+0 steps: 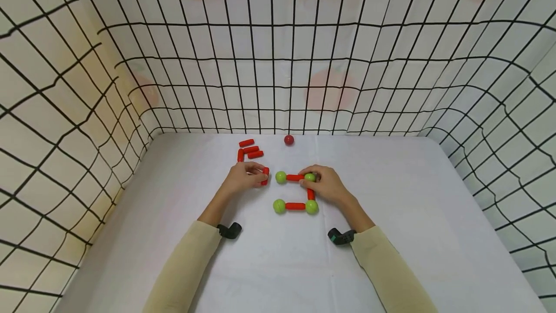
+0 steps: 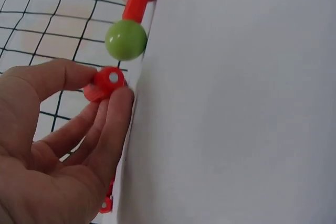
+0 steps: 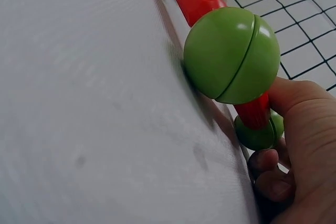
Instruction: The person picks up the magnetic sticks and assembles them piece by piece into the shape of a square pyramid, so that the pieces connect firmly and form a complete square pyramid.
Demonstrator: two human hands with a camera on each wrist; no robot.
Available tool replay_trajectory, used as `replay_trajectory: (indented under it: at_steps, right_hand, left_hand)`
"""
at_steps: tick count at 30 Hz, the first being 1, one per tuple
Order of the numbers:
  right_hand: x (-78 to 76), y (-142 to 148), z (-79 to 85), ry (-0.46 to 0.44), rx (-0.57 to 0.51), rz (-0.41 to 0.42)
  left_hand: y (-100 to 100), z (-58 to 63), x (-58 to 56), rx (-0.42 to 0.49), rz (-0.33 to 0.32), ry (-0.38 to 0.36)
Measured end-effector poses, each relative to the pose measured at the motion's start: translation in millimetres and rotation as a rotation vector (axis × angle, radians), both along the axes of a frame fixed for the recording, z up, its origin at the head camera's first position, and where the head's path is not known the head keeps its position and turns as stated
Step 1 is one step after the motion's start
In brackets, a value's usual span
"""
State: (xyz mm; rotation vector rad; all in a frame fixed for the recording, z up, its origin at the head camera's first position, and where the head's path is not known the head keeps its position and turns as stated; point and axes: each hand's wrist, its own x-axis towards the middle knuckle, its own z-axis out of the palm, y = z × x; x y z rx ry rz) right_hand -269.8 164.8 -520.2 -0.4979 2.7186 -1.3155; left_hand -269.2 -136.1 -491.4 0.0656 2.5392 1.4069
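My left hand (image 1: 244, 177) pinches a short red rod (image 1: 265, 177) between thumb and fingertips. In the left wrist view the end of that red rod (image 2: 111, 78) has a pale round dot. To its right lies a U-shaped frame of green balls and red rods, its gap facing left. My right hand (image 1: 329, 185) grips the green ball (image 1: 310, 177) at the frame's far right corner. The near right green ball (image 3: 231, 56) looms large in the right wrist view. The frame's two left ends are a far green ball (image 1: 281, 177) and a near green ball (image 1: 279, 206).
Several loose red rods (image 1: 251, 149) lie beyond my left hand. A dark red ball (image 1: 288, 140) rests at the back of the white table (image 1: 282, 264). Black netting (image 1: 295, 57) stands around the back and sides.
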Motion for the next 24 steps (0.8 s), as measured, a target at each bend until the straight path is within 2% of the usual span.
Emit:
replay_trajectory:
  at_steps: [3,11,24]
  right_hand:
    - [-0.1,0.0,1.2,-0.004,0.003,-0.008]
    - [-0.4,-0.6,0.7,-0.012,-0.007,-0.015]
    - [-0.3,-1.1,-1.5,0.009,-0.034,-0.03]
  left_hand:
    - [3.2,0.7,6.5,0.074,-0.026,-0.096]
    - [11.8,0.6,16.6,0.126,-0.116,-0.181]
    - [22.7,-4.9,23.2,0.154,-0.101,-0.175]
